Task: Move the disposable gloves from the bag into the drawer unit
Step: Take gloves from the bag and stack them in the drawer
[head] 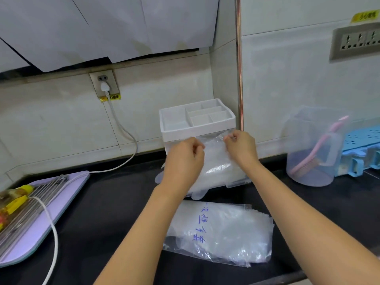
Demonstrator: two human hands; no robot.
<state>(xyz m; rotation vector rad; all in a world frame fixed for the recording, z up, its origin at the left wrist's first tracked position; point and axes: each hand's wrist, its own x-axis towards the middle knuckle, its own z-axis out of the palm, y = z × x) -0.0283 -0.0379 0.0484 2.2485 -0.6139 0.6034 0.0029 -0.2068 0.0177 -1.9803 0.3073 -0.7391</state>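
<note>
Purple board [70,194]: lies at the far left of the dark countertop [115,212] and carries a metal rack [30,204] and a yellow packet [14,200].
White cable [127,138]: runs from the plug in the wall socket [104,83] down the tiles and across the board.
Left hand [185,161]: fingers curled, pinching the upper left edge of the gloves, with the forearm reaching in from the bottom of the view.
Disposable gloves [218,163]: a clear, crinkled stack held up between both hands, right in front of the drawer unit. The lower ends droop onto the countertop.
Drawer unit [197,131]: white, standing against the back wall in the corner, with an open divided tray on top. Its front is mostly hidden behind the gloves, so I cannot tell whether a drawer is pulled out.
Bag [224,233]: clear plastic with blue handwriting, lying flat on the countertop nearer the person, between the two forearms and apart from the gloves.
Right hand [241,149]: thumb and fingertips nip the upper right edge of the gloves, just below the unit's rim.
Copper pipe [239,79]: runs upright in the wall corner behind the unit.
Translucent jug [312,147]: stands to the right with a pink brush [320,149] leaning inside.
Blue rack [362,145]: just beside the jug at the right edge.
Outlet panel [357,41]: mounted high on the right wall.
</note>
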